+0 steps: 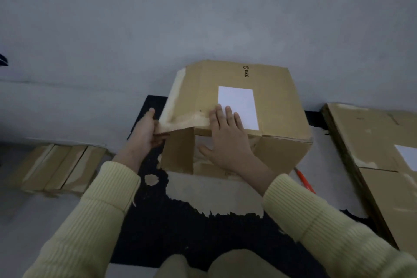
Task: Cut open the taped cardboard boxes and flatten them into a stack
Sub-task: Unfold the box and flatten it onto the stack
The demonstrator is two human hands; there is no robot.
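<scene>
Left hand (146, 134) grips a taped flap (180, 121) of the opened cardboard box (275, 99), right hand (228, 136) presses flat on top; collapsing it likely follows.

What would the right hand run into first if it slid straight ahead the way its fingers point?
The white label on the cardboard box. The right hand lies flat on the box top, fingertips at the label's near corner, so it would probably slide onto it at once.

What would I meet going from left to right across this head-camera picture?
Folded cardboard pieces → left hand → cardboard box → orange tool → flattened cardboard stack.
</scene>
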